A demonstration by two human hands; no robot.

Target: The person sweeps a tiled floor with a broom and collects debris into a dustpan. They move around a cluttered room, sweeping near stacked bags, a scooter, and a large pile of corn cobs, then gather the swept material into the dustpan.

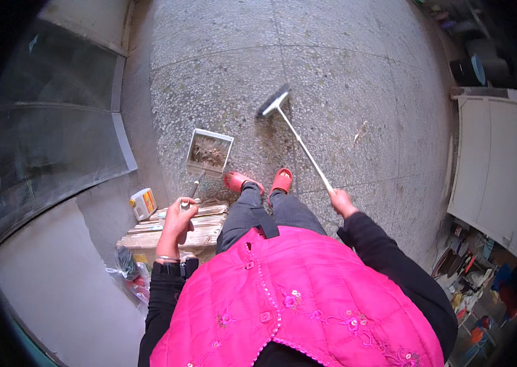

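Note:
My right hand [342, 202] grips the end of a broom's pale handle [306, 149]. The broom head [277, 101], white with dark bristles, is on the pebbled floor ahead of my feet, and its bristles look slightly blurred. In my left hand [180, 218] is the upper part of the long handle of a dustpan [228, 153]. The dustpan lies on the floor in front of my left foot, its pan holding brown dirt and scraps. A pale scrap of litter [360, 132] lies on the floor, right of the broom handle.
Beside my left leg is a stack of flattened cardboard [194, 225], with a white plastic jug [143, 203] behind it. Plastic bags [132, 273] lie below. A wall with a window [56, 137] borders the left; a white cabinet [492, 160] and clutter [469, 275] line the right.

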